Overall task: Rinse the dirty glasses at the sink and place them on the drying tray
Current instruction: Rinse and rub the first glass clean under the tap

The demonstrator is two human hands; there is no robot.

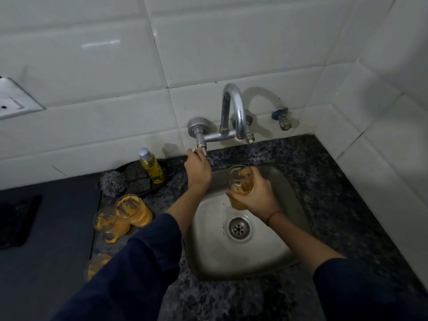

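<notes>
Tap-opening step, centre frame: left hand (198, 169) grips the tap valve (201, 148); right hand (256, 193) clasps the dirty glass (239, 181) over the sink (287, 195). Best practice: centre the glass under the spout (239, 117) and open gently.

1 clear glass (240, 186), smeared orange inside, was held upright over the steel sink (273, 249), below the spout. 2 similar orange-coated glasses (129, 213) stood touching on the desk left of the sink. A 3rd (97, 265) lay nearer, partly hidden by a sleeve.
</notes>
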